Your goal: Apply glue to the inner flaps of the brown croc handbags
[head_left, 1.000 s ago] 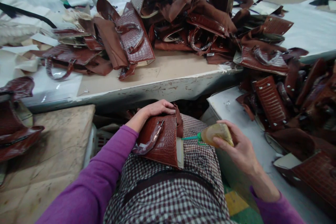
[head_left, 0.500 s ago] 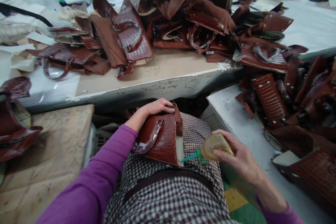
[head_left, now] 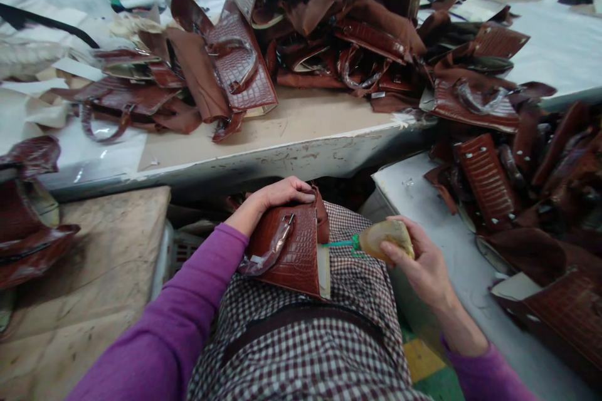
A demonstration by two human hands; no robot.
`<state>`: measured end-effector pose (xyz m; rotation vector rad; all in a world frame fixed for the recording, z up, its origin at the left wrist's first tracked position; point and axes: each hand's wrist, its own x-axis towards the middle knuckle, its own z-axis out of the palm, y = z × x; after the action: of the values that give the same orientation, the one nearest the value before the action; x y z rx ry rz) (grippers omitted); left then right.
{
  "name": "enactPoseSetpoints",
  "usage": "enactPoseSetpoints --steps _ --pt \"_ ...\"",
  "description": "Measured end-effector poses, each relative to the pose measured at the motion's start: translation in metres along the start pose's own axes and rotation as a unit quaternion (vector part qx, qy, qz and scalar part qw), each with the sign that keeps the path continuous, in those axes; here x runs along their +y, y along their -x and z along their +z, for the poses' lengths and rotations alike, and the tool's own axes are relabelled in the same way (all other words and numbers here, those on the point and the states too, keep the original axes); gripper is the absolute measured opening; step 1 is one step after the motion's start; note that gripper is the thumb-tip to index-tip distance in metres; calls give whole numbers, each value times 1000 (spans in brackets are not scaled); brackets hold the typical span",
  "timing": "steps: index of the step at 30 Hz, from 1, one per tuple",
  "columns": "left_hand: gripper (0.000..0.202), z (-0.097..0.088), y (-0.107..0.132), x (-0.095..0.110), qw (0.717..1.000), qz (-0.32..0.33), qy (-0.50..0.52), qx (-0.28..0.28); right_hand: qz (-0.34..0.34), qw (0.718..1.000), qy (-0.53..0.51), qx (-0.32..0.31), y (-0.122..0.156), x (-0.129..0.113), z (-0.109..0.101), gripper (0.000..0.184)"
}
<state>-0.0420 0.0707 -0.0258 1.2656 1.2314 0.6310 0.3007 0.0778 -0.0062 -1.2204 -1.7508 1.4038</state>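
Note:
A brown crocodile-patterned handbag (head_left: pixel 301 244) lies across my lap, its plastic-wrapped handle (head_left: pixel 273 247) facing up. My left hand (head_left: pixel 289 191) is closed over the bag's far edge, some fingers hidden behind it. In my right hand (head_left: pixel 418 257) is a yellowish glue bottle (head_left: pixel 383 239), held on its side with the fingers wrapped round it. Its thin green nozzle (head_left: pixel 339 243) points left and reaches the pale strip (head_left: pixel 323 269) along the bag's right side, near the upper end. Whether the tip touches the strip is hard to tell.
Several brown handbags (head_left: pixel 244 69) are heaped on the workbench (head_left: pixel 301 119) ahead. More bag parts (head_left: pixel 489 182) crowd the white table (head_left: pixel 451 232) at my right. A stained board (head_left: pixel 117 250) at my left bears another bag (head_left: pixel 28 232).
My right hand has shifted the bottle away from me, so the nozzle tip has gone from the strip's near end to its upper end. My left hand and the bag stay put.

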Motion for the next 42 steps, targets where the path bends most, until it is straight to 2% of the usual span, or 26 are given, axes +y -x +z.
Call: enactPoseSetpoints --steps 5,15,21,30,36,42 --pt "35 -1 -1 -3 1000 3 -2 0 8 999 10 -29 2 -1 -5 51" --pt "35 1 -1 -2 1000 10 -2 5 40 991 17 -126 15 -10 -10 41" --pt "39 0 -1 -1 1000 11 -7 11 50 996 9 -75 19 2 -13 46" --pt "36 1 -2 -1 1000 7 -18 8 37 998 4 -57 27 11 -16 47" --pt "38 1 -3 -2 1000 7 -25 6 44 994 7 -102 32 4 -19 43" --pt "38 1 -3 1 1000 1 -30 5 24 1000 9 -17 30 13 -16 47"
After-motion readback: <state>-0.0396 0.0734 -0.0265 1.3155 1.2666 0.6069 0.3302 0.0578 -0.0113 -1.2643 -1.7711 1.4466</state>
